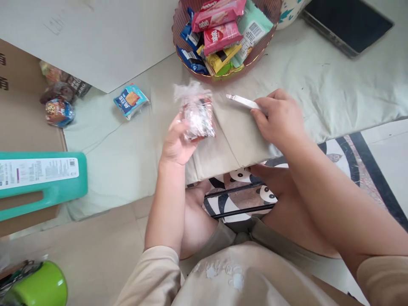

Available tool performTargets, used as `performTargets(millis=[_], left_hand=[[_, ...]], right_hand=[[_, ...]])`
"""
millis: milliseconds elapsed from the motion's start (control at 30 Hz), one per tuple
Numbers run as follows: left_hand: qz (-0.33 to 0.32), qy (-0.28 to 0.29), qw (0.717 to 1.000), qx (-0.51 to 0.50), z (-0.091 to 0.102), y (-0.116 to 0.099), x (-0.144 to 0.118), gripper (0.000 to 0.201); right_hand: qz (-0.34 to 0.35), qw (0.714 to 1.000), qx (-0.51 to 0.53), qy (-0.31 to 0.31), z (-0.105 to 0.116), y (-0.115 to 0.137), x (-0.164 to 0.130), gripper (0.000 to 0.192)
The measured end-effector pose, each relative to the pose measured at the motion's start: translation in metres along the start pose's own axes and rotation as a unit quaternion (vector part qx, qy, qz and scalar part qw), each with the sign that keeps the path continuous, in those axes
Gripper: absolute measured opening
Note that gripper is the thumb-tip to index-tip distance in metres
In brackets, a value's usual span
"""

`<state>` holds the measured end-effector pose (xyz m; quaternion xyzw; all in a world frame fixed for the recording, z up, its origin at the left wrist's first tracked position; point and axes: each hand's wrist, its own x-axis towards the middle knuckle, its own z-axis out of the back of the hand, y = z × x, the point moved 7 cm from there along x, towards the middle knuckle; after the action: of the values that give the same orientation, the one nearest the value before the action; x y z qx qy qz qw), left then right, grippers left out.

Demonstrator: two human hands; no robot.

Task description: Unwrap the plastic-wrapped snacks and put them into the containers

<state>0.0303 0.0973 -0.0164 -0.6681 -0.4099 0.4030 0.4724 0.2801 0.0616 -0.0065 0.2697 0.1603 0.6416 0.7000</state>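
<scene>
My left hand (179,142) is closed around a shiny, crinkled snack packet (199,117), partly see-through with reddish-brown parts, held above the cloth-covered table. Motion blurs the packet, so its print is unreadable. In my right hand (279,117) is a slim white stick-like object (244,101) with a pinkish tip. It points left toward the packet, apart from it; its other end is hidden in my fingers. Left of the packet, a small blue snack packet (130,101) lies on the cloth. Beyond both hands stands a pink ribbed bowl (176,40) holding several wrapped snacks, pink ones on top.
A white board or box side (105,38) rises at the back left. Several packaged snacks (59,111) sit by a cardboard box (25,97). A teal container (81,174) is at left, a dark-screened device (347,23) at back right, and a green bin (47,284) below left.
</scene>
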Motion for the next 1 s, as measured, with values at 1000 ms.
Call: performTargets(millis=[1000], left_hand=[[-0.154, -0.191, 0.901, 0.359, 0.009, -0.013, -0.037, 0.013]], right_hand=[[-0.039, 0.979, 0.200, 0.028, -0.007, 0.041, -0.008, 0.017]])
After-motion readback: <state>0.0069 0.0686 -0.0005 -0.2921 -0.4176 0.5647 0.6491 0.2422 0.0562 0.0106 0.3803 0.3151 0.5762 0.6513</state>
